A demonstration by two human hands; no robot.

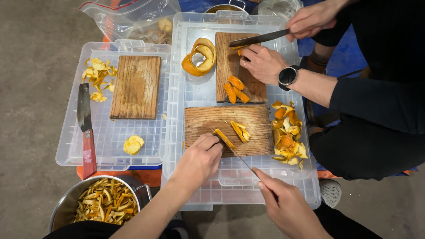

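Under the left hand (pixel 198 160), an orange peel strip (pixel 224 138) is pinned on the wooden board (pixel 256 119) while the right hand (pixel 287 204) grips the knife (pixel 241 158) mid-slice, so next probably another thin cut alongside.

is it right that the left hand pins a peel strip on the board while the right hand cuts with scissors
Not quite: the head view shows the right hand holding a knife, not scissors. The left hand does pin the peel strip on the wooden board.

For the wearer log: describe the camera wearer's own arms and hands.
Both forearms are bare, with no sleeves in view. The left hand and the right hand wear no gloves, rings or watch. The wristwatch and dark sleeves belong to the other person.
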